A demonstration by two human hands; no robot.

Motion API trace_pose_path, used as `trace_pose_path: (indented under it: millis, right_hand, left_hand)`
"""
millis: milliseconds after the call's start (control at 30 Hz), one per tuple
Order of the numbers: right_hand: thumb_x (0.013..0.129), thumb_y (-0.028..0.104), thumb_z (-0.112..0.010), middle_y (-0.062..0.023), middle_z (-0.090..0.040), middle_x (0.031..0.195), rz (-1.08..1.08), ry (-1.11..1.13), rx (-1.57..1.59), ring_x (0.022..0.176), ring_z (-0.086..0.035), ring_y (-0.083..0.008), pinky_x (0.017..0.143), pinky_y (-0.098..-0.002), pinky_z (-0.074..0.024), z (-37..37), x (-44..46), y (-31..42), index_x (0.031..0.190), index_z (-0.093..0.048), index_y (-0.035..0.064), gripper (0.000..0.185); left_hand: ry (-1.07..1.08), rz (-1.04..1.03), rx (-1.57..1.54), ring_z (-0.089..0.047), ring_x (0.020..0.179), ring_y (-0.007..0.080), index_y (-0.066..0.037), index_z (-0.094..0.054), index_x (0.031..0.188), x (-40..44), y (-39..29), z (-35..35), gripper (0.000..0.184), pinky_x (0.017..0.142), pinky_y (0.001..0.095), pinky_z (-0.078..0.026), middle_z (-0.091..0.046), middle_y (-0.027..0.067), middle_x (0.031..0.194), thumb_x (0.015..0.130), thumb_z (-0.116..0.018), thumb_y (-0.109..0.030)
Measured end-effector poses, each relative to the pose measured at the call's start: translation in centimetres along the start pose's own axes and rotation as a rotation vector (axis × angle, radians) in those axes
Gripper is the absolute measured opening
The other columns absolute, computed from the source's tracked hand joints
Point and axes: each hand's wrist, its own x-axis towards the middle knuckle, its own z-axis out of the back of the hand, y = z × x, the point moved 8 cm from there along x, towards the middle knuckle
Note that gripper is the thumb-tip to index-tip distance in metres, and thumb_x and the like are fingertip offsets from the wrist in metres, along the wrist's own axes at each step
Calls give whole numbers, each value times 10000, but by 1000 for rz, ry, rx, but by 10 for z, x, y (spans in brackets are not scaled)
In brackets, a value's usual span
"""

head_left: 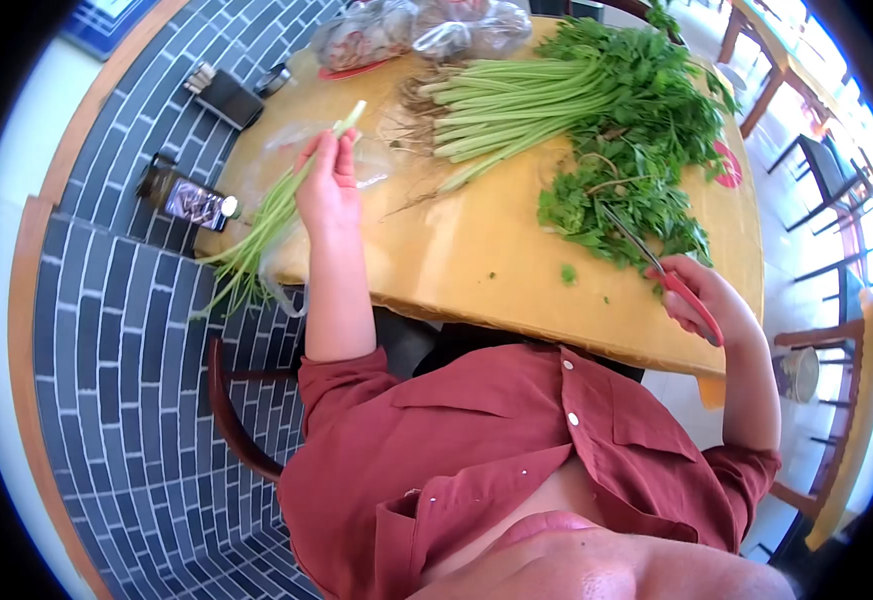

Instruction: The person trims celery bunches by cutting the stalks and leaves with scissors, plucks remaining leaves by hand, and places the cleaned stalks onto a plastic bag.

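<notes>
My left hand (331, 185) has its fingers closed round a pale green stalk (351, 116) at the table's left side. Beneath it, a bunch of trimmed stalks (267, 218) lies on a clear plastic bag (372, 165) and hangs over the edge. In my right hand (702, 292) are red-handled scissors (690, 303), their blades pointing into a heap of leaves (617, 205) at the right. Behind, a large bunch of celery (527, 100) lies with its roots (419, 105) toward the left and its leaves to the right.
Filled plastic bags (417, 32) stand at the back of the yellow-covered table (477, 255). A dark holder (229, 98) and a jar (192, 198) are by the brick wall. Chairs stand at the right, and a chair back (225, 415) is at lower left.
</notes>
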Motion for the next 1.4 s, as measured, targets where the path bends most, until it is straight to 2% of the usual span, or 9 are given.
trace_pose_path:
  millis: [200, 400, 600, 700, 867, 1000, 1167, 1300, 1400]
  right_hand:
    - [821, 170, -658, 23, -468, 627, -2, 18, -56, 488, -425, -52, 441, -215, -338, 2, -4, -1, 1144, -517, 35, 377]
    - [789, 215, -703, 4, -481, 640, 15, 19, -198, 550, -467, -78, 498, -245, -372, 3, -8, -1, 1135, -516, 48, 427]
    - [741, 214, -728, -89, -593, 737, 164, -81, -505, 646, -561, -214, 609, -324, -440, 9, -11, 13, 1098, -546, 55, 431]
    - [718, 198, -732, -106, -622, 786, 213, -60, -569, 682, -584, -261, 638, -344, -457, 10, -13, 13, 1088, -562, 61, 430]
    - [674, 131, -731, -104, -625, 852, 303, 2, -670, 740, -598, -251, 674, -328, -471, 8, -5, 2, 1109, -577, 59, 466]
    - [686, 103, -684, -111, -636, 892, 311, -74, -731, 787, -614, -272, 717, -339, -488, 14, 12, -4, 1111, -579, 61, 439]
    - [719, 126, -642, -111, -624, 884, 321, -86, -752, 817, -601, -286, 736, -361, -483, 13, 18, 10, 1091, -595, 99, 376]
    - [733, 139, -631, -111, -618, 872, 326, -94, -748, 808, -595, -291, 727, -368, -479, 12, 19, 9, 1098, -591, 104, 369]
    - [728, 143, -646, -112, -619, 871, 357, -111, -763, 796, -599, -290, 718, -363, -480, 11, 18, 8, 1100, -589, 95, 380]
  left_hand:
    - [-283, 221, -319, -631, 866, 285, 79, -546, 918, 88, 4, 107, 111, 704, 244, -593, -606, 168, 922, 841, -601, 21]
    - [-376, 279, -397, -626, 871, 300, 112, -542, 950, 118, 10, 128, 128, 666, 256, -606, -603, 175, 923, 866, -564, 18]
    - [-493, 477, -581, -588, 971, 385, 107, -456, 1157, 142, 53, 168, 335, 716, 307, -600, -464, 266, 1218, 891, -556, -71]
    - [-479, 673, -652, -583, 1008, 360, 55, -236, 1353, 101, 44, 114, 616, 787, 356, -578, -367, 256, 1336, 881, -576, -146]
    - [21, 420, 388, -622, 896, 220, 46, -579, 1051, 114, 17, 94, 267, 703, 270, -551, -621, 146, 976, 863, -608, -141]
    - [524, 280, 746, -607, 775, 113, -15, -632, 1000, 39, 19, -47, 222, 676, 226, -487, -650, 41, 878, 851, -635, -180]
    - [1125, 24, 1596, -619, 851, 236, -41, -606, 1061, -38, 119, -96, 295, 784, 332, -490, -645, 126, 957, 795, -638, -164]
    - [1041, -193, 1850, -585, 939, 340, -27, -585, 1065, -51, 156, -95, 318, 838, 411, -472, -606, 185, 1028, 766, -616, -128]
    - [1079, -80, 1904, -572, 945, 349, -9, -568, 1064, -51, 165, -99, 306, 819, 420, -473, -585, 187, 995, 765, -561, -70]
